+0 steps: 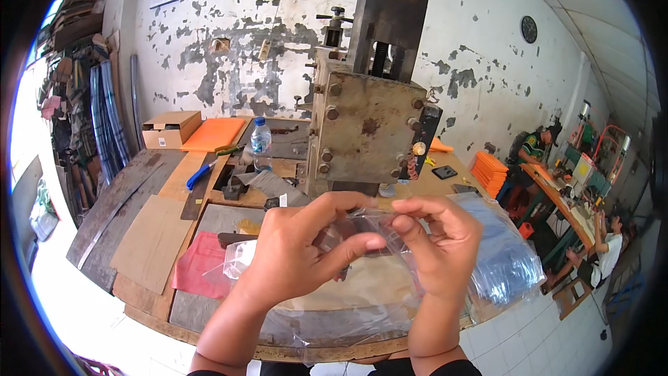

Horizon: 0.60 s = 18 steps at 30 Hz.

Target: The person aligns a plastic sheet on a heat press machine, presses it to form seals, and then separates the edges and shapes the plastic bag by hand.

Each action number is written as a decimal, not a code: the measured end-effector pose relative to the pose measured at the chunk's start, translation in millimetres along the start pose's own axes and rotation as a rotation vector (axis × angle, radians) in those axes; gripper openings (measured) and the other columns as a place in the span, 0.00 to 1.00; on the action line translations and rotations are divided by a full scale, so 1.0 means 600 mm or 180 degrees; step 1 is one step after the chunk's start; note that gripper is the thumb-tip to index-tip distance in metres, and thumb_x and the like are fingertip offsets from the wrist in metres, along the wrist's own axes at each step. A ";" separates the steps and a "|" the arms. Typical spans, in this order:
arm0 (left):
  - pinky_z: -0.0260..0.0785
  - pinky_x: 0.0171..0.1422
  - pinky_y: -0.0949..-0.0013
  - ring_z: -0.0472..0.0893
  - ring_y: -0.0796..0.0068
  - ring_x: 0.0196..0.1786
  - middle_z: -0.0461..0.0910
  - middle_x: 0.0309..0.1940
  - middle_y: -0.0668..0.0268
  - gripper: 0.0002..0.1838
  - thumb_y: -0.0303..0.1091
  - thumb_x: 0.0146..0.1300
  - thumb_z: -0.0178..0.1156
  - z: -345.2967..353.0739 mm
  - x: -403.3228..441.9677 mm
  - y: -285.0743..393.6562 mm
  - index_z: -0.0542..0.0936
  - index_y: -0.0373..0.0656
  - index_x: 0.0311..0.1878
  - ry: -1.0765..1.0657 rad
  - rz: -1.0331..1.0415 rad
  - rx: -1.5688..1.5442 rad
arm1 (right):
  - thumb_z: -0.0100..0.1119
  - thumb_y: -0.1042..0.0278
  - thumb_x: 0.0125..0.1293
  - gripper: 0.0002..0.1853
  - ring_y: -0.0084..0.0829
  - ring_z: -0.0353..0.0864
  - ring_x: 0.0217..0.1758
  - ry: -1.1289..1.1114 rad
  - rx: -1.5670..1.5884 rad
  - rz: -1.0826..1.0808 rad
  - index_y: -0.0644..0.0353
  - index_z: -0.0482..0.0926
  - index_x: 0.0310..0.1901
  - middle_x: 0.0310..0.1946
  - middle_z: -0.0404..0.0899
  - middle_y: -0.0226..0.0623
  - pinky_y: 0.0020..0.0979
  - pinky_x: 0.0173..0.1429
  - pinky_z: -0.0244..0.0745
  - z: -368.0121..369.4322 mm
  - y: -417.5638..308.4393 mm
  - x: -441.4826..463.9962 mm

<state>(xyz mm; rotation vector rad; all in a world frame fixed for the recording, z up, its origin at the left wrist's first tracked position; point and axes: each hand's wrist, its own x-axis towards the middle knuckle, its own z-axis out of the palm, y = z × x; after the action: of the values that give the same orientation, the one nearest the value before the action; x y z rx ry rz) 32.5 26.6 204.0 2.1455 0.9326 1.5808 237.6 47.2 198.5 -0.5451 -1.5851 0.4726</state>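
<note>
Clear plastic film (376,317), thin and crinkled, hangs between my hands and drapes over the front of the workbench. My left hand (299,247) is curled around part of it, thumb and index finger bowed apart with film showing in the gap. Thumb and fingertips of my right hand (442,240) pinch the film's upper edge. Whether it is a sheet or a bag, I cannot tell. A stack of clear plastic (504,257) lies right of my right hand. Beyond my left hand is a red sheet (202,264).
A heavy metal press (369,125) stands behind my hands. Around it are a water bottle (261,143), a blue-handled tool (200,175), a cardboard box (171,129) and orange sheets (214,134). Two people (537,147) sit at the right, near an orange stack (489,173).
</note>
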 end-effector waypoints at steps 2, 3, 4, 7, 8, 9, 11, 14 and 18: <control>0.80 0.35 0.74 0.91 0.76 0.34 0.90 0.33 0.60 0.08 0.27 0.71 0.71 -0.002 0.000 0.006 0.85 0.33 0.45 -0.0067 -0.0122 -0.0034 | 0.76 0.74 0.68 0.13 0.21 0.88 0.41 0.0055 -0.0015 -0.0013 0.67 0.88 0.52 0.40 0.92 0.36 0.24 0.49 0.81 0.005 -0.006 -0.003; 0.80 0.35 0.74 0.91 0.76 0.34 0.90 0.33 0.60 0.08 0.27 0.71 0.71 0.000 0.000 0.004 0.85 0.33 0.45 -0.0074 -0.0121 -0.0035 | 0.75 0.74 0.69 0.12 0.20 0.88 0.41 0.0098 -0.0029 -0.0026 0.66 0.89 0.51 0.41 0.92 0.36 0.23 0.48 0.81 0.007 -0.009 -0.003; 0.80 0.34 0.74 0.91 0.76 0.34 0.90 0.34 0.60 0.07 0.27 0.70 0.71 0.003 0.000 -0.002 0.84 0.33 0.45 0.0012 -0.0084 -0.0099 | 0.75 0.74 0.69 0.12 0.20 0.88 0.41 0.0104 -0.0031 -0.0022 0.66 0.89 0.51 0.41 0.92 0.36 0.23 0.48 0.81 0.007 -0.012 -0.002; 0.80 0.34 0.73 0.89 0.77 0.32 0.90 0.34 0.61 0.07 0.26 0.69 0.71 0.000 0.006 -0.012 0.84 0.34 0.45 0.0103 0.0214 -0.0160 | 0.74 0.73 0.70 0.11 0.19 0.88 0.40 0.0122 0.0437 0.0445 0.66 0.89 0.51 0.40 0.92 0.36 0.22 0.47 0.80 0.005 -0.012 0.008; 0.80 0.34 0.73 0.88 0.78 0.31 0.90 0.34 0.61 0.06 0.25 0.69 0.71 -0.003 0.009 -0.014 0.84 0.34 0.45 0.0118 0.0471 -0.0158 | 0.74 0.72 0.71 0.11 0.19 0.87 0.40 -0.0138 0.0488 0.0499 0.67 0.89 0.52 0.40 0.92 0.35 0.22 0.46 0.79 -0.001 -0.004 0.014; 0.80 0.34 0.73 0.88 0.78 0.31 0.90 0.34 0.61 0.06 0.25 0.69 0.71 -0.005 0.008 -0.012 0.84 0.34 0.45 0.0112 0.0475 -0.0160 | 0.73 0.71 0.71 0.12 0.19 0.87 0.41 -0.0398 0.0538 0.0552 0.67 0.88 0.52 0.39 0.91 0.35 0.22 0.46 0.79 -0.006 0.000 0.016; 0.80 0.34 0.73 0.87 0.78 0.29 0.89 0.34 0.61 0.05 0.23 0.69 0.70 -0.010 0.006 -0.006 0.84 0.34 0.45 0.0035 0.0073 -0.0216 | 0.73 0.70 0.72 0.13 0.18 0.87 0.41 -0.0496 0.0506 0.0712 0.67 0.88 0.53 0.39 0.91 0.34 0.23 0.46 0.79 -0.019 0.002 0.014; 0.79 0.36 0.73 0.88 0.76 0.30 0.89 0.33 0.61 0.05 0.22 0.69 0.69 -0.002 0.002 -0.004 0.84 0.34 0.45 0.0105 -0.0057 -0.0071 | 0.71 0.69 0.74 0.12 0.18 0.86 0.41 -0.0498 0.0744 0.0998 0.68 0.87 0.52 0.38 0.90 0.34 0.23 0.46 0.79 -0.015 -0.008 0.013; 0.78 0.35 0.74 0.88 0.76 0.30 0.89 0.33 0.61 0.05 0.22 0.69 0.69 -0.001 0.002 -0.009 0.84 0.35 0.45 0.0156 0.0168 0.0205 | 0.69 0.69 0.76 0.08 0.19 0.86 0.40 -0.0551 0.1103 0.0987 0.67 0.87 0.43 0.37 0.89 0.35 0.24 0.46 0.80 -0.025 0.008 0.013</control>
<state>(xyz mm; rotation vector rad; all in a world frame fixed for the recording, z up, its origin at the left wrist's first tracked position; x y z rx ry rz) 30.4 31.4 202.0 2.2011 0.9619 1.6571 252.2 55.5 203.3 -0.4935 -1.5410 1.0307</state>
